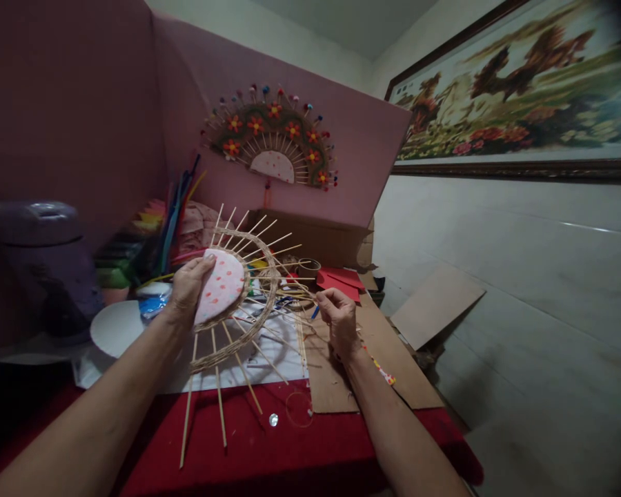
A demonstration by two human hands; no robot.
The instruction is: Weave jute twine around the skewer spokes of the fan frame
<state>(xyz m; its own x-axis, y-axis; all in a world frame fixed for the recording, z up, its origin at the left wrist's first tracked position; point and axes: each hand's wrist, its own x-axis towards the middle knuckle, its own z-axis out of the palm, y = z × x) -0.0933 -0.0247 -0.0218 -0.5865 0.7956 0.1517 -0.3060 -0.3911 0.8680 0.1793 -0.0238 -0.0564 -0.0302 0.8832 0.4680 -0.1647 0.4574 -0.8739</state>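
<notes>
My left hand (189, 286) grips the half-round base of a handmade fan, thumb on its white, red-dotted face (222, 284). Thin wooden sticks (232, 339) radiate from that base. A band of twine (272, 290) is woven through the sticks in an arc, and a second, narrower band runs close along the base. To the right, my right hand (339, 316) is closed, fingertips pinching a strand of twine (310, 295) that leads to the woven arc. The fan is held tilted above the table, and its lower sticks point toward me.
A finished fan with flowers (273, 134) hangs on the pink board behind. Cardboard (336, 386) and red paper (340, 281) lie on the right. At left stand a purple flask (46, 276) and a white round piece (111, 328). A small shiny disc (273, 420) rests on the red cloth (336, 449).
</notes>
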